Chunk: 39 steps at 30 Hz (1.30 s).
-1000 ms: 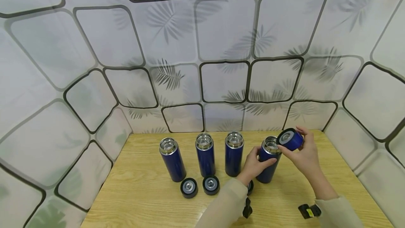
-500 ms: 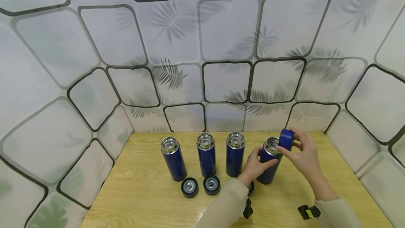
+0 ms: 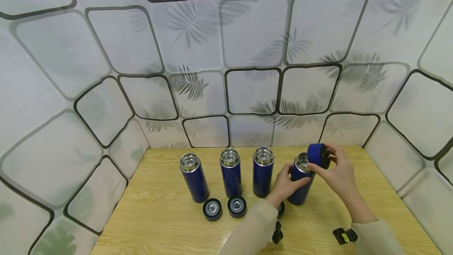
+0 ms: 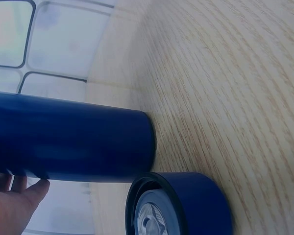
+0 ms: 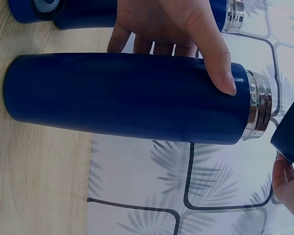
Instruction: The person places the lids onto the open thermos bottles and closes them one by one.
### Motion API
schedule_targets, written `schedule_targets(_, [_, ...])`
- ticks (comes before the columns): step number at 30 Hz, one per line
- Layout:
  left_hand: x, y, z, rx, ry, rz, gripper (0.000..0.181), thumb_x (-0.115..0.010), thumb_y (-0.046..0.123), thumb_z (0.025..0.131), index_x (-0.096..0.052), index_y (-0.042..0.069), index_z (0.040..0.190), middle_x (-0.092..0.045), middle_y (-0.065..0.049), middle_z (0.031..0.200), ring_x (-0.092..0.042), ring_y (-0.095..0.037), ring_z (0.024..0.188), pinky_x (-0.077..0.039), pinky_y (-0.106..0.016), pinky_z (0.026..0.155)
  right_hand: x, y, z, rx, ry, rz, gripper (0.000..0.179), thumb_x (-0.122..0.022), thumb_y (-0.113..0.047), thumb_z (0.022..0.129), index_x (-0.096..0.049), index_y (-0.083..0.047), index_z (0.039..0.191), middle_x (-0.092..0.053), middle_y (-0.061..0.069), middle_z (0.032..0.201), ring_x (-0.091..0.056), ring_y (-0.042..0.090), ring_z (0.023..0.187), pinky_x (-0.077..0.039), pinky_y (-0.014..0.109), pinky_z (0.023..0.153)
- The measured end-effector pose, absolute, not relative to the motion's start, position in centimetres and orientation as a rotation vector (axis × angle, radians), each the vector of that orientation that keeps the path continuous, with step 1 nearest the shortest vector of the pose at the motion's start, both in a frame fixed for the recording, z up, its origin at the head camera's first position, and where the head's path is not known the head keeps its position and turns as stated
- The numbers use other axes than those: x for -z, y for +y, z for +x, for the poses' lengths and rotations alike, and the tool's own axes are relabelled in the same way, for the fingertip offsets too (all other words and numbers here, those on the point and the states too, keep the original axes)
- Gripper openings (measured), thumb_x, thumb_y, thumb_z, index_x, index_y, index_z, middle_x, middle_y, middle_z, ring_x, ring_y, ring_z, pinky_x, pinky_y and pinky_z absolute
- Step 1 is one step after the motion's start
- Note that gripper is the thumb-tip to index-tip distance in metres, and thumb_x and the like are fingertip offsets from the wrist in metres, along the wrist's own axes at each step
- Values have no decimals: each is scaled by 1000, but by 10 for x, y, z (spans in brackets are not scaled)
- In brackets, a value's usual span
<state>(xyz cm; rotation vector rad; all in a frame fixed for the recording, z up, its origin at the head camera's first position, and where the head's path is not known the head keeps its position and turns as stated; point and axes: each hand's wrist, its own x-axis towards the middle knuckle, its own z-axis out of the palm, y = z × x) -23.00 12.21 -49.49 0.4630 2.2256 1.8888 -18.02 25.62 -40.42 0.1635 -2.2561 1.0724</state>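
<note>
My left hand (image 3: 286, 186) grips the rightmost blue thermos bottle (image 3: 299, 192) near its upper half, thumb across the front. The bottle stands upright on the table with its steel neck (image 5: 257, 105) uncovered. My right hand (image 3: 339, 172) pinches a blue bottle lid (image 3: 314, 155) by its edge, tilted beside and a little above that neck. In the right wrist view the lid (image 5: 291, 131) is apart from the bottle mouth. Close to the bottle's base, partly hidden by the left arm, lies another lid (image 4: 201, 205), its inner side showing.
Three more uncovered blue bottles (image 3: 194, 180) stand in a row to the left on the wooden table (image 3: 159, 223). Two lids (image 3: 212, 209) lie in front of them, inner side up. A patterned cloth wall (image 3: 251, 89) rises behind the table's back edge and at both sides.
The lid in my right hand has turned over, from its inner side facing me to its blue outside showing. My left hand and the bottle have stayed in place.
</note>
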Motion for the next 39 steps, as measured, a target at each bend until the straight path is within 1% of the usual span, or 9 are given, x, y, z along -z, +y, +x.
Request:
schedule_targets(1, [495,122,-230,-1889,2228,464,45,-70,31,76,-49,20,114,-51,15,103,-49,-3,97,-42,-30,82,404,257,-181,-1061,-2255,173,68,-80,-3,61,-46,5,119,-46,20,112,-45,33,98,-39,28,80])
schedule_targets(4, [495,122,-231,-1890,2232,466,45,-70,31,76,-49,20,114,-51,15,102,-49,-3,96,-42,-30,82,404,258,-182,-1029,-2252,202,67,-80,-3,59,-50,4,118,-44,20,114,-43,34,100,-38,47,76])
schedule_targets(5, [495,122,-231,-1890,2232,468,45,-70,30,76,-49,20,114,-51,15,102,-49,-3,96,-42,-30,82,404,258,-183,-1019,-2249,215,67,-81,-3,59,-51,4,118,-44,20,114,-42,35,100,-37,52,75])
schedule_targets(6, [495,122,-231,-1891,2232,470,45,-70,30,76,-49,20,114,-51,15,102,-49,-3,96,-42,-29,82,404,258,-183,-1013,-2244,226,66,-81,-3,58,-52,4,117,-43,21,114,-42,36,101,-36,53,75])
schedule_targets(10, [494,122,-230,-1888,2229,464,45,-70,31,76,-49,20,114,-51,15,101,-49,-3,96,-42,-30,82,404,258,-186,-958,-2229,256,65,-82,-2,55,-54,6,113,-46,22,111,-42,38,102,-36,54,77])
schedule_targets(15, [493,122,-230,-1887,2231,488,45,-69,31,76,-49,20,115,-51,14,101,-49,-3,95,-42,-30,81,406,254,-190,-920,-2235,275,63,-82,-4,55,-54,9,110,-48,23,113,-44,41,102,-38,55,76])
schedule_targets(20, [493,122,-231,-1890,2224,519,43,-69,31,77,-49,20,114,-51,14,101,-50,-4,95,-42,-30,81,410,252,-193,-896,-2263,289,64,-82,-4,56,-53,10,111,-48,24,114,-44,42,101,-39,55,75])
schedule_targets(29, [494,122,-230,-1882,2224,514,43,-69,32,77,-49,22,114,-50,15,102,-49,-3,95,-43,-29,80,416,250,-196,-889,-2298,303,62,-81,-3,57,-53,12,110,-47,25,114,-43,43,103,-39,55,76])
schedule_targets(39, [495,122,-231,-1875,2244,512,45,-68,33,77,-49,22,116,-50,15,103,-49,-2,96,-42,-29,81,420,247,-198,-884,-2355,299,61,-80,-3,59,-52,11,112,-45,24,116,-42,43,104,-38,56,77])
